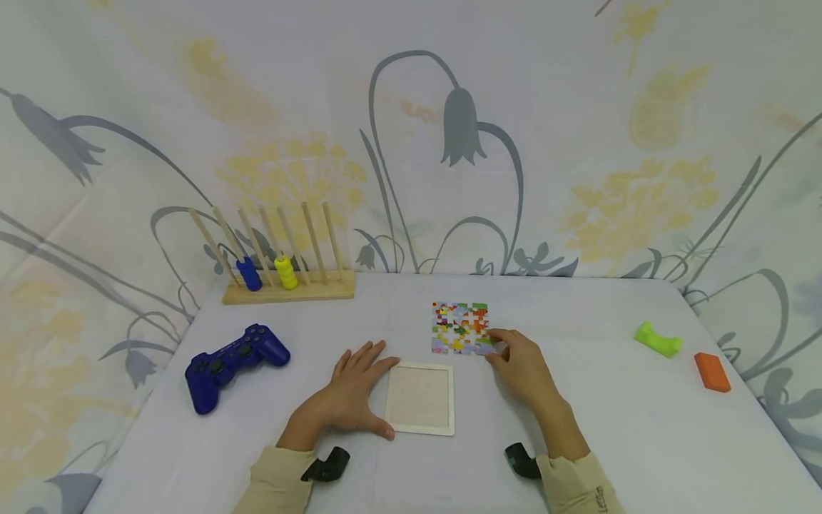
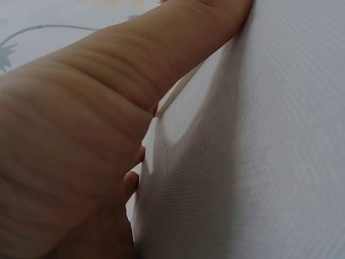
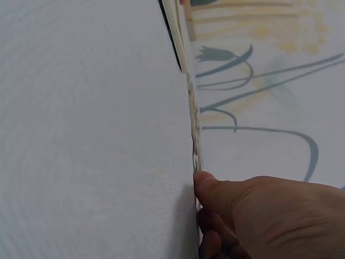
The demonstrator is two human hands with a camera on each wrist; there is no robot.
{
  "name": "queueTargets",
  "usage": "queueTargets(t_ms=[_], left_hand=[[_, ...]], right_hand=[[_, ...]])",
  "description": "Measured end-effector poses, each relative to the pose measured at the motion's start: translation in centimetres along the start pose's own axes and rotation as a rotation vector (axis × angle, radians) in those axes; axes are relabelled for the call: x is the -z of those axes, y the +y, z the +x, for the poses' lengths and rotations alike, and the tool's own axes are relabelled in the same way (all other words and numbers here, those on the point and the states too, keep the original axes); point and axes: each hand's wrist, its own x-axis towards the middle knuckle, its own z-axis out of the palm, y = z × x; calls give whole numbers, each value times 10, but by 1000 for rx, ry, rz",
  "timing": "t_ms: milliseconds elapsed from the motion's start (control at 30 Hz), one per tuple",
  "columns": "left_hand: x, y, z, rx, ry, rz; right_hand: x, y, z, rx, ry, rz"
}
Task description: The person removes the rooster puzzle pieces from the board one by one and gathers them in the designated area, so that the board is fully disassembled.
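A jigsaw puzzle [image 1: 459, 328] of several colourful pieces lies flat on the table. At its right edge my right hand [image 1: 523, 368] holds the lower right piece between thumb and index finger. In the right wrist view the thumb [image 3: 215, 189] meets the thin edge of the puzzle, with the other fingers curled below. A square puzzle tray [image 1: 420, 397] with a pale rim lies nearer to me. My left hand [image 1: 347, 396] is spread along the tray's left side, thumb at the lower corner and index finger at the upper one. The left wrist view shows mostly the thumb and tablecloth.
A blue game controller [image 1: 234, 363] lies on the left. Behind it stands a wooden peg rack [image 1: 289, 291] with blue beads [image 1: 248, 274] and yellow beads [image 1: 285, 273]. On the far right are a green block [image 1: 658, 340] and an orange block [image 1: 712, 373].
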Motion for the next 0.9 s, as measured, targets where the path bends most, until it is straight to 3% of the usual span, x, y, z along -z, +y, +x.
queueTargets(t_ms=[900], left_hand=[[-1,-2,0,3,-3,1]], right_hand=[[-3,6,0,-46,27,45]])
